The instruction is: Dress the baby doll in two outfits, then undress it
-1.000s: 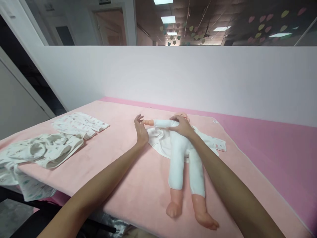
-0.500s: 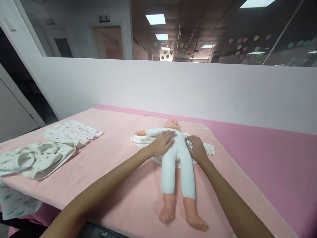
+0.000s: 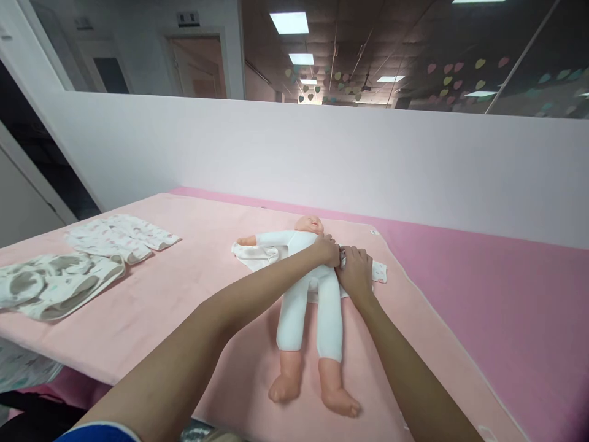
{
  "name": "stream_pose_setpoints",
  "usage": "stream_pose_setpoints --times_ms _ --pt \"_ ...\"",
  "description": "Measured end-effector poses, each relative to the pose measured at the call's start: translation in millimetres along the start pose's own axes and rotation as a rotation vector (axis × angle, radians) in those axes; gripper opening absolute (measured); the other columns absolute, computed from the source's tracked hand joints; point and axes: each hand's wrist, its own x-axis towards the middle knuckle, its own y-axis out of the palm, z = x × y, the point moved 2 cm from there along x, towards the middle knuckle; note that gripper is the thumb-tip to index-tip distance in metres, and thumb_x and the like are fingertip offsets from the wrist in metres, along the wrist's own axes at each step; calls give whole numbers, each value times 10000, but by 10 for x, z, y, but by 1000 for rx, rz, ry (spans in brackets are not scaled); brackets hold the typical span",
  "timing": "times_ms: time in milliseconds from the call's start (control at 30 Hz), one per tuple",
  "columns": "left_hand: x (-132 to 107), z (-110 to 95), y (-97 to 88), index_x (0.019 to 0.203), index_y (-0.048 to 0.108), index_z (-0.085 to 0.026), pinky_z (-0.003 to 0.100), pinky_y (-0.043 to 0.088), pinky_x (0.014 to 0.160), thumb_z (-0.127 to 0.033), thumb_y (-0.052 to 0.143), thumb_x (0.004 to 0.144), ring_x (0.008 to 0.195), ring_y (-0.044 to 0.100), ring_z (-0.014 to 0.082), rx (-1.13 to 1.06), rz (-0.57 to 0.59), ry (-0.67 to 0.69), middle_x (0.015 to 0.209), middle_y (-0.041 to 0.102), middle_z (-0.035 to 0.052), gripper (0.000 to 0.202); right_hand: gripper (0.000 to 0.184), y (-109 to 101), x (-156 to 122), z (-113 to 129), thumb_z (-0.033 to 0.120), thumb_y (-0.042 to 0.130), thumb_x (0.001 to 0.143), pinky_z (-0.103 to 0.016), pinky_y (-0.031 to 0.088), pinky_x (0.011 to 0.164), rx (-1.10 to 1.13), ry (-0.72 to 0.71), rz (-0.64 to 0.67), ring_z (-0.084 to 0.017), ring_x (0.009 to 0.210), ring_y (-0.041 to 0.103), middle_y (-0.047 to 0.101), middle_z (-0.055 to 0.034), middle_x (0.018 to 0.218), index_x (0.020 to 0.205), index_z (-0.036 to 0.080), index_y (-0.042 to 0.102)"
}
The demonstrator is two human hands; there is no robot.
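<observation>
A baby doll [image 3: 309, 301] with a white cloth body lies face up, its bare feet towards me. Under its back a white printed baby shirt [image 3: 257, 256] is spread, with one sleeve [image 3: 380, 271] sticking out on the right. My left hand [image 3: 327, 250] reaches across the doll's chest, fingers curled in at its right-hand side as I see it. Close beside it, my right hand [image 3: 356, 270] is bent round at the same side, over the shirt. Both hands hide the doll's arm there and whatever their fingers grip.
To the left lie folded printed baby trousers [image 3: 122, 236] and another printed baby garment [image 3: 59, 282]. A pink mat [image 3: 193, 245] covers the table. A white wall [image 3: 276, 153] with windows above stands behind. Printed cloth [image 3: 27, 362] hangs below the table's left edge.
My left hand has moved right, from the doll's belly to its far side beside my right hand, and its fingers have curled. My right hand stays at that side. The view has shifted slightly.
</observation>
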Motion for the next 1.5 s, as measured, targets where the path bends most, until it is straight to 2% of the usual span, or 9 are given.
stream_pose_setpoints --times_ms 167,333,500,700,900,1100,1233,1367,1500 --pt "119 41 50 1226 705 -185 505 374 1111 -295 733 782 1263 586 366 -18 -55 -70 1287 720 201 458 299 30 -8 33 187 584 875 -456 348 922 -48 12 23 -350 1039 490 648 -152 1078 1170 197 628" --pt "-47 79 91 1275 609 -78 477 379 1067 -230 709 815 1250 588 373 -46 -206 -137 1307 658 267 494 406 60 -34 53 172 591 837 -471 356 926 -78 60 21 -357 1056 471 606 -165 1121 1240 187 638" --pt "-227 226 77 1266 548 -86 481 377 1063 -319 741 808 1229 586 376 -80 -294 -152 1313 648 247 548 502 48 -48 51 106 580 799 -473 353 932 -104 112 19 -356 1066 460 579 -162 1114 1295 170 624" --pt "-440 413 57 1202 531 -157 495 391 1057 -360 714 828 1226 570 387 -186 -488 -171 1244 681 193 464 357 25 -86 -24 108 582 811 -467 369 905 -73 184 47 -352 1054 469 566 -161 1093 1148 196 660" --pt "-629 605 79 1082 522 -217 515 424 1014 -330 697 805 1133 579 384 -354 -678 -140 1123 680 146 347 393 66 -122 -133 157 577 851 -443 401 900 -13 243 91 -331 1050 506 589 -134 1088 1230 229 650" --pt "-792 834 62 1031 506 -227 489 492 910 -349 677 805 1001 613 336 -528 -827 -165 1028 665 110 308 171 87 -120 -230 240 604 859 -440 431 908 103 315 116 -318 1015 550 631 -110 1005 1007 224 690" --pt "-798 858 81 1085 533 -218 477 516 924 -338 703 770 1019 628 319 -568 -815 -109 1077 677 106 377 206 22 -82 -196 230 635 825 -469 434 999 189 313 72 -319 1077 569 656 -105 1049 1025 215 683" --pt "-720 728 131 1190 593 -225 514 473 1066 -330 698 792 1181 612 349 -501 -700 -31 1210 696 116 424 390 -201 -15 -219 333 674 860 -441 485 1015 312 278 35 -297 1163 595 669 -104 1214 1230 217 630" --pt "-732 659 138 1331 614 -237 544 419 1152 -418 664 881 1296 580 365 -458 -601 11 1335 687 116 487 450 -520 47 -316 448 734 886 -377 540 960 564 158 161 -256 1125 662 698 -71 1280 1276 247 636"
